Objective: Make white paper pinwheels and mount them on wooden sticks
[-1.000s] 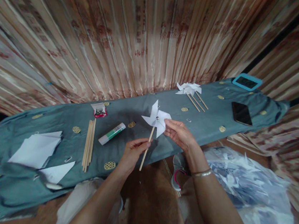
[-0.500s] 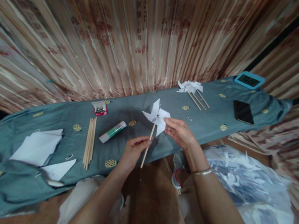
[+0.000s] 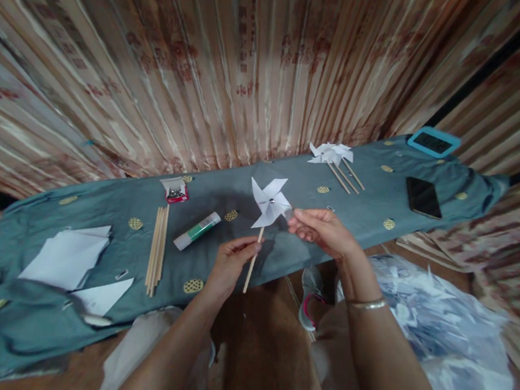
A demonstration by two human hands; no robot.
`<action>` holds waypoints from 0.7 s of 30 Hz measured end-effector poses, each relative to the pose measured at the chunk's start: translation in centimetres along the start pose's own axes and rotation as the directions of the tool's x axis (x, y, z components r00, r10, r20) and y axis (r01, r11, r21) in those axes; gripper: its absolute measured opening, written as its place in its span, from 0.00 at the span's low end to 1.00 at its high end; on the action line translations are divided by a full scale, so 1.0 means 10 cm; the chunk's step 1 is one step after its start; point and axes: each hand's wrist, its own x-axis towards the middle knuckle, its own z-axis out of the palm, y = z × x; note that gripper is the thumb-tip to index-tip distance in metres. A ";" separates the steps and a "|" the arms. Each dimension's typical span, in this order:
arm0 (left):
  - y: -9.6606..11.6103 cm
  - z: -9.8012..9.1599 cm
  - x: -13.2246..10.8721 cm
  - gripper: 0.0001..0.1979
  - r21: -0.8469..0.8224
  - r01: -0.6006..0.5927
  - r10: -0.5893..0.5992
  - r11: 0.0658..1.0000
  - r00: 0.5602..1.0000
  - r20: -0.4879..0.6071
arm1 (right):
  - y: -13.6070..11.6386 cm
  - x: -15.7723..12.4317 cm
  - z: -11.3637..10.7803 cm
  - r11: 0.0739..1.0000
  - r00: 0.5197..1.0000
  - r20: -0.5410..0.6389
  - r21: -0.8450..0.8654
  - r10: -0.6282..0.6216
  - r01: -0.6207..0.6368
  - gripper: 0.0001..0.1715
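Note:
A white paper pinwheel with a shiny metal pin at its centre stands nearly upright on a thin wooden stick. My left hand pinches that stick below the blades. At the pinwheel's right blade tip, my right hand has its fingers curled together, thumb against index finger, touching the tip. Left of my hands lie a glue stick with a green label and several loose wooden sticks. An open red-and-white box holds small metal pins.
More pinwheels lie together at the back right of the cloth-covered table. Farther right are a phone and a blue-framed clock. Paper sheets lie at left. A plastic bag of paper scraps stands below the table's right front.
The pinwheel's blades have turned on the stick. My right hand has shifted slightly right, from the blade's face to its tip. My left hand keeps its grip on the stick.

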 end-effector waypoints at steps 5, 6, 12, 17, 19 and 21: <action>0.00 0.01 -0.02 0.14 0.022 0.020 -0.021 1.000 1.000 0.017 | 0.01 0.07 -0.14 0.985 0.965 -0.211 0.041 -0.157 0.169 0.22; 0.00 0.02 -0.02 0.14 0.032 0.025 -0.026 0.999 0.999 0.026 | 0.03 0.09 -0.14 0.981 0.952 -0.251 0.033 -0.177 0.191 0.21; -0.03 0.05 -0.04 0.15 0.065 0.060 -0.065 0.996 0.995 0.080 | 0.09 0.10 -0.03 0.982 0.975 -0.187 0.122 -0.119 0.143 0.22; -0.05 0.07 -0.04 0.15 0.070 0.065 -0.071 0.995 0.994 0.087 | 0.06 0.08 0.04 0.977 0.983 -0.177 0.196 -0.053 0.088 0.21; -0.06 0.08 -0.02 0.15 0.071 0.060 -0.066 0.996 0.994 0.082 | 0.05 0.09 0.05 0.975 0.983 -0.176 0.205 -0.043 0.079 0.21; -0.06 0.08 -0.01 0.15 0.076 0.056 -0.061 0.996 0.995 0.077 | 0.05 0.10 0.07 0.971 0.985 -0.167 0.221 -0.049 0.086 0.21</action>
